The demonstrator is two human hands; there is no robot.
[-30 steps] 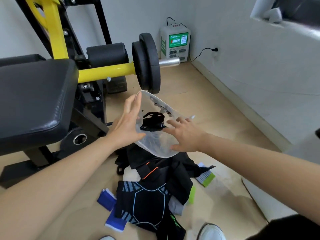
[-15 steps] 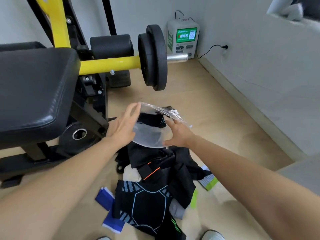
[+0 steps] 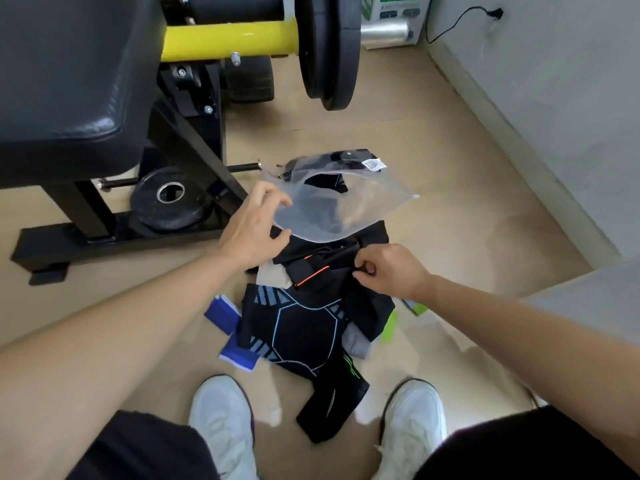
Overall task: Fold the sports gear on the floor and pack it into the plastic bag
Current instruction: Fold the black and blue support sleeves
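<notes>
Right hand [image 3: 388,271] off plastic bag [image 3: 332,209] now — pinching black garment [image 3: 322,271]; left hand [image 3: 252,233] still grips bag edge.

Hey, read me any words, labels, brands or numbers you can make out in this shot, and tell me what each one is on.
No text here can be read.
White tag on the black item by the plastic bag: a small code-like print, too blurred to read.
Green-screened white box by the wall: screen cut off at the frame top, buttons unlabelled as far as can be seen.
Sports gear, weight plates: patterns only, no legible lettering.
</notes>
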